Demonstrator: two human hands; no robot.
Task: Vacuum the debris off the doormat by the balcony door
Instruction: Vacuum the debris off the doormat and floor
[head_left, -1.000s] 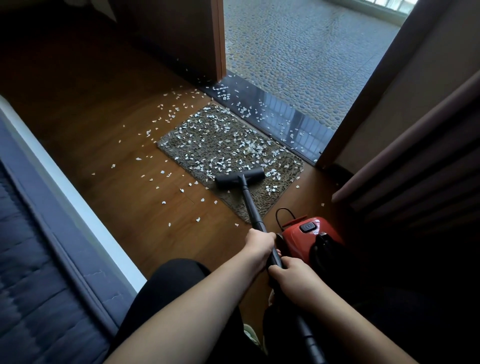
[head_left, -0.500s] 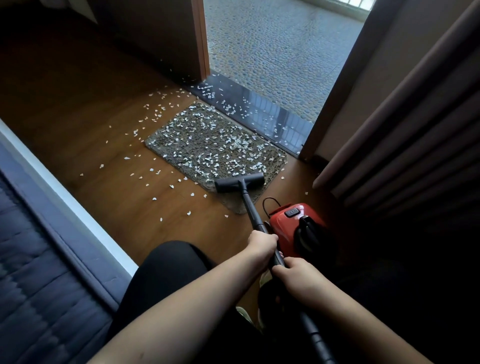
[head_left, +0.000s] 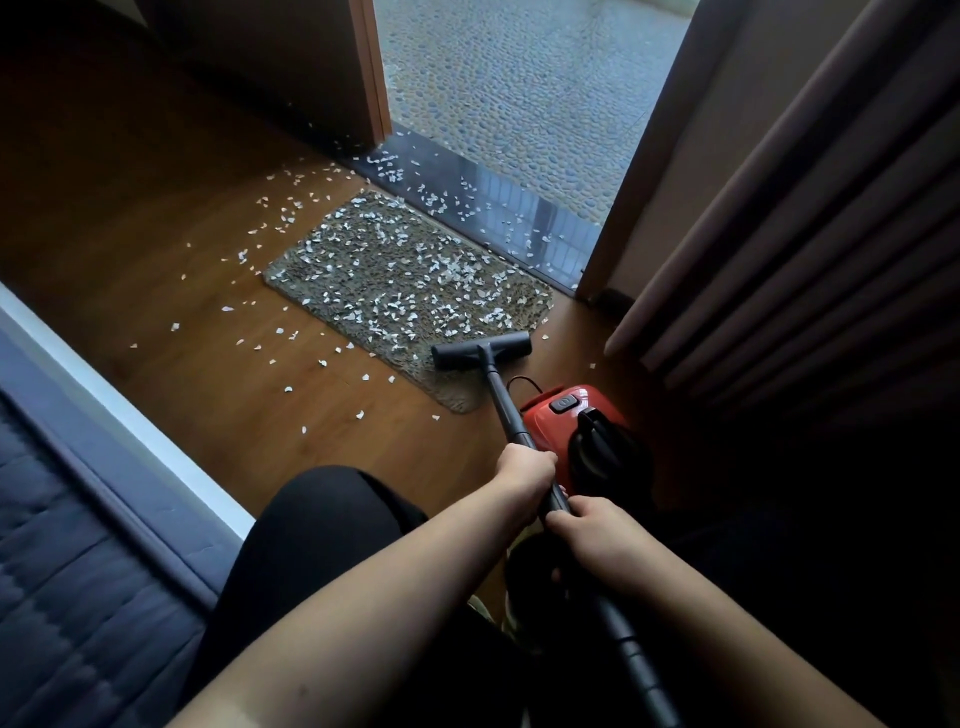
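Note:
A grey shaggy doormat (head_left: 363, 270) lies on the wooden floor before the balcony door, strewn with white debris flakes (head_left: 410, 291). The black vacuum floor head (head_left: 482, 350) rests on the mat's near right corner. Its black wand (head_left: 506, 410) runs back toward me. My left hand (head_left: 524, 465) grips the wand from the left. My right hand (head_left: 592, 530) grips it lower down, close behind the left. The red vacuum body (head_left: 566, 415) sits on the floor just right of the wand.
More flakes lie on the wooden floor (head_left: 218, 291) left of the mat and on the dark threshold (head_left: 498, 208). A pebbled balcony floor (head_left: 519, 88) lies beyond. A curtain (head_left: 805, 234) hangs at right; a blue bed edge (head_left: 78, 519) at left. My dark-clad knee (head_left: 322, 519) is below.
The floor head has slid back from the middle of the mat's near part to its near right corner. Both hands kept their grip on the wand.

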